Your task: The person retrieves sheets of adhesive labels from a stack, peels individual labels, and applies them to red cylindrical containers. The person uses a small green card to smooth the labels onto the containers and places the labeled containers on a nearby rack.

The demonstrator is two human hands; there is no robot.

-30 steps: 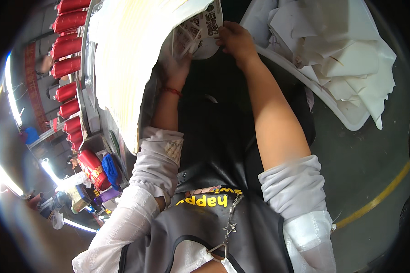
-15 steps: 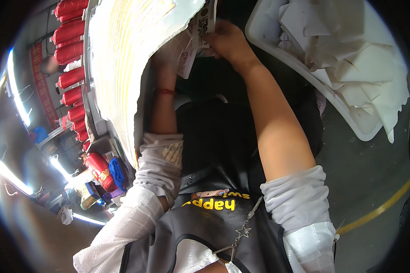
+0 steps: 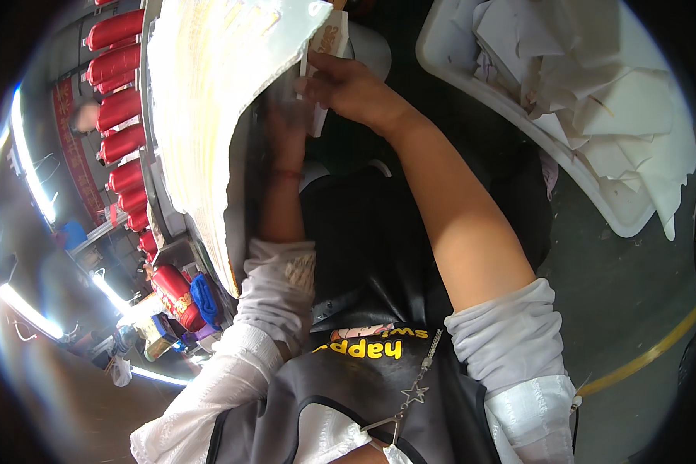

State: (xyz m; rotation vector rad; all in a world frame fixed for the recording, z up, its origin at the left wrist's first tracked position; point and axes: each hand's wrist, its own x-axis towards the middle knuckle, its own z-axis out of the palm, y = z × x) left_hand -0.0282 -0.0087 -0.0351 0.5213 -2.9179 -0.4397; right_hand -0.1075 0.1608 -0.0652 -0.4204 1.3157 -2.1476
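My right hand [image 3: 348, 87] reaches in from the right, its fingers closed on a white block with a printed face [image 3: 331, 37], which looks like a stack of paper or card. The lower end of the block shows below my fingers. My left hand [image 3: 288, 127] is close beside it on the left, smeared by motion and in shadow, so its fingers do not show clearly. Just left of both hands, a large stack of white and yellowish sheets [image 3: 201, 100] with a ragged edge overhangs and hides part of the left hand's surroundings.
At the right stands a white plastic bin [image 3: 518, 114] heaped with torn white paper [image 3: 619, 108]. A pale rounded object [image 3: 373, 52] shows behind the block. Red cylinders [image 3: 116, 66] line up at the far left, with a blue cloth [image 3: 203, 298] lower down. A yellow line [image 3: 642, 356] crosses the floor.
My right hand has moved left and slightly down, closer to my left hand. The printed pieces, earlier spread between both hands, now appear as one upright block. The pale rounded object has come into view.
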